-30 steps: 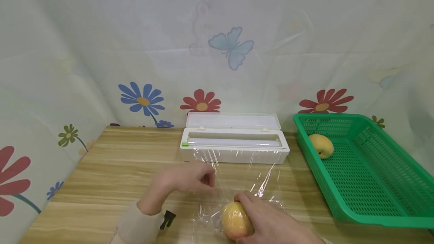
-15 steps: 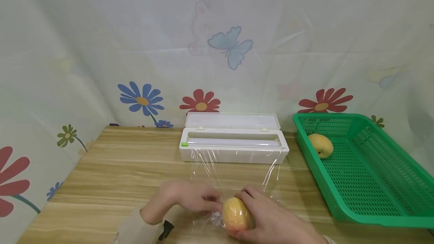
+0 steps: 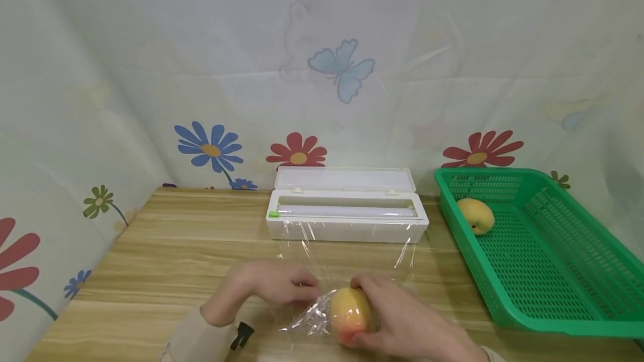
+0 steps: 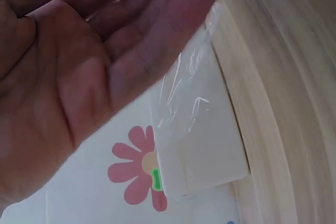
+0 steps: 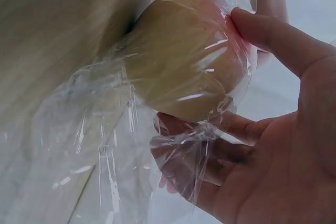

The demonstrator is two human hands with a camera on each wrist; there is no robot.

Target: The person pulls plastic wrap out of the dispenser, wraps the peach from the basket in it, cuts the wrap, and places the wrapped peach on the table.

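Right hand (image 3: 402, 320) curls around a yellow-pink mango (image 3: 349, 313), half wrapped, near the table's (image 3: 166, 250) front edge. Left hand (image 3: 274, 284), fingers straight and relaxed, touches the cling film (image 3: 307, 323) just beside the fruit. Film runs back to the white dispenser box (image 3: 347, 211). Green basket (image 3: 548, 272) at right holds a second mango (image 3: 476, 215).

Glossy, crinkled clear film (image 3: 312, 317) over smooth matt fruit (image 3: 349, 314); matt wood-grain bench (image 3: 166, 250); smooth white plastic dispenser (image 3: 347, 211); perforated green plastic basket (image 3: 533, 250).
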